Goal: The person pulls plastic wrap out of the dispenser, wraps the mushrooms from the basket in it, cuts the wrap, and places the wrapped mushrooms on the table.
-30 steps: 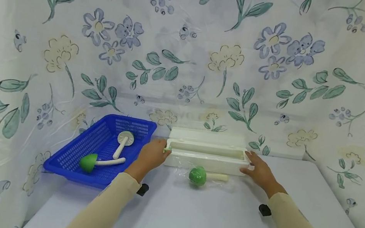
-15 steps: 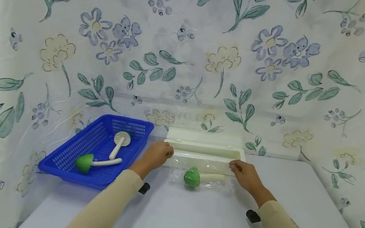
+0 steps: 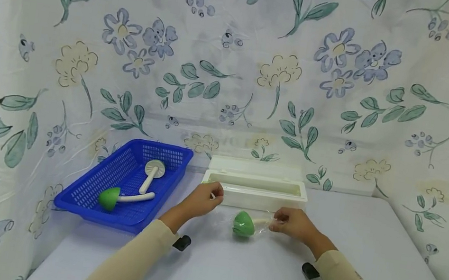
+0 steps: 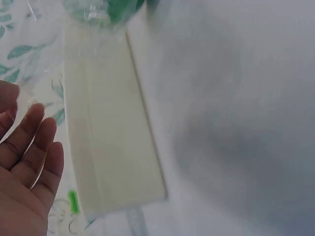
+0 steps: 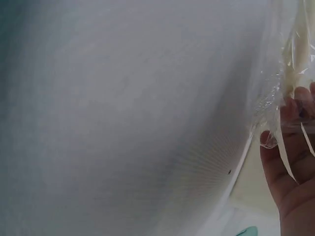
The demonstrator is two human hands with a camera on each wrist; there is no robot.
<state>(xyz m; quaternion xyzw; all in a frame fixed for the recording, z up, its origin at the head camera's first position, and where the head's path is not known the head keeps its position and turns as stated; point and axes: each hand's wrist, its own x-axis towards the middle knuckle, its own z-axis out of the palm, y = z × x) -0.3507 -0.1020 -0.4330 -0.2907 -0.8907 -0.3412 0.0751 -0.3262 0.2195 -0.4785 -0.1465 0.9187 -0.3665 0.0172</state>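
A person's two hands work over a pale grey counter (image 3: pixel 231 275) draped behind with flower-printed cloth (image 3: pixel 235 65). The right hand (image 3: pixel 293 224) has its fingers (image 5: pixel 290 123) curled on a sheet of clear plastic wrap (image 5: pixel 283 93), which lies over a toy mushroom with a green cap and white stem (image 3: pixel 245 223) resting on the counter between the two hands. The left hand (image 3: pixel 204 199) is raised just beside the near left corner of a long white plastic wrap dispenser box (image 3: pixel 255 188) standing with its lid open; seen from the head its fingers look lightly bent toward the film's other edge, but the left wrist view shows its fingers (image 4: pixel 34 142) fairly straight, and whether they pinch the wrap cannot be told. The box sits just behind the wrapped mushroom, near the cloth backdrop. To the left, a blue perforated plastic basket (image 3: pixel 88 188) holds a second green-capped toy mushroom (image 3: pixel 110 198) and a white toy mushroom (image 3: pixel 152 173).
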